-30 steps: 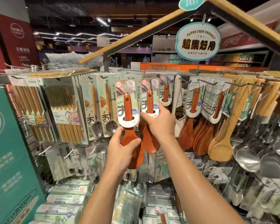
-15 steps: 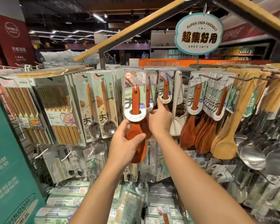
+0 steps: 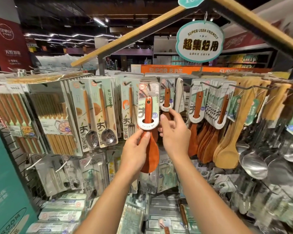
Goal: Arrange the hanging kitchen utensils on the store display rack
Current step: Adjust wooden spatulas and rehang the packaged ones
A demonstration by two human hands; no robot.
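Here my left hand is nearest to me, thumb and fingers pinching the neck of a carded wooden rice spoon just where the handle widens into the bowl. The spoon's long axis runs straight up and down: the bowl hangs below my grip, and the handle and its white card rise above it. That is what the next move depends on, since the card's hanging hole sits at the very top, well above my fingers, level with the display hook. I cannot tell whether the hole is already on a hook.

Just beside it, slightly further in, my right hand reaches up, its thumb and fingertips pinching the lower rim of a second rice spoon card that hangs behind and to the right of the first. Both forearms angle upward from below, wrists nearly touching.

Beyond them the display rack carries more spoons on the right, and chopstick packs on the left.
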